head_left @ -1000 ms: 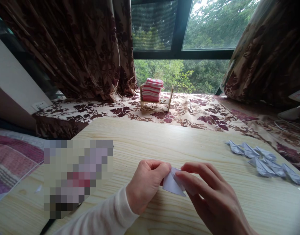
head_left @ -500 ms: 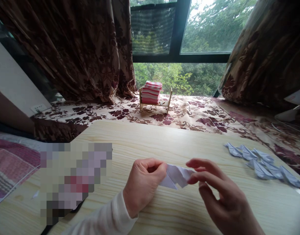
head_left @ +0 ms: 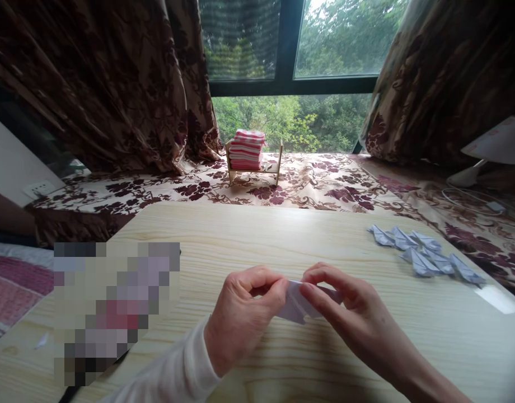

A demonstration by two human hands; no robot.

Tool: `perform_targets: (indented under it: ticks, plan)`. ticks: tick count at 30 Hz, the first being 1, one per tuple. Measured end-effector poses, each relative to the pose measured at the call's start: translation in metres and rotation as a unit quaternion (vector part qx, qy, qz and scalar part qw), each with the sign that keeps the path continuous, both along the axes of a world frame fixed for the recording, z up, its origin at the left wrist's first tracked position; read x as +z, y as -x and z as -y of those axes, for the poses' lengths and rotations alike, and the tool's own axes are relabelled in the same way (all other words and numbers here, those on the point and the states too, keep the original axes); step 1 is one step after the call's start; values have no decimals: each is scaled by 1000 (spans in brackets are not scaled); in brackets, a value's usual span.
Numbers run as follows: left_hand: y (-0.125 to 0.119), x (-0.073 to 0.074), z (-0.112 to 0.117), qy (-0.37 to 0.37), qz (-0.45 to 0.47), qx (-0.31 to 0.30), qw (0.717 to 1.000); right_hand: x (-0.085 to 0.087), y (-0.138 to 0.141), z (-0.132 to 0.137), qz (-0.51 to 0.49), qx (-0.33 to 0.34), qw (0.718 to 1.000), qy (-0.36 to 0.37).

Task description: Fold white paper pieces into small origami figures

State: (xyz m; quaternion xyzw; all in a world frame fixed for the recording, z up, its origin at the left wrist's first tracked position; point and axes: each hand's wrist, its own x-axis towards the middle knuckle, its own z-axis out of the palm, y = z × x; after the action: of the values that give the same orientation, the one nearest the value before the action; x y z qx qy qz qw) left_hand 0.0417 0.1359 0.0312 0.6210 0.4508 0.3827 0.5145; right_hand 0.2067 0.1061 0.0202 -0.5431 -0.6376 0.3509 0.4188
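Between my two hands, just above the pale wooden table [head_left: 224, 240], is a folded piece of white paper [head_left: 291, 309]. My left hand [head_left: 247, 313] pinches its left end between thumb and fingers. At the upper edge my right hand [head_left: 350, 305] grips the paper with thumb and forefinger, close to the left fingertips. The paper's right part is mostly hidden behind the right hand. Over at the right of the table lie several folded white paper pieces [head_left: 425, 263], grouped in two rough rows.
A blurred-out object [head_left: 115, 313] lies on the table's left. A white sheet [head_left: 499, 299] is near the right edge, a small paper scrap [head_left: 42, 340] at far left. On the sill stand a little wooden rack with folded striped cloths [head_left: 247, 150] and a lamp [head_left: 499, 140].
My right hand has moved left and closed on the paper's upper edge; before, its fingers were spread by the right end. My left hand keeps its pinch. The view has turned slightly right.
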Motion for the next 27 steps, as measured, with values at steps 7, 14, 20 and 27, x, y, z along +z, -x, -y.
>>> perform_targets:
  ticks: [7, 14, 20, 27]
  plan:
    - [4, 2, -1, 65, 19, -52, 996, 1, 1, -1, -55, -17, 998, 30]
    - [2, 2, -3, 125, 47, -99, 986, 0, -3, -4, -70, -17, 994, 86]
    - [2, 2, -4, 161, 79, -94, 979, -2, -3, -3, -82, -20, 991, 106]
    - [2, 0, -2, 183, 111, -94, 972, 1, -2, -5, -80, -15, 989, 120]
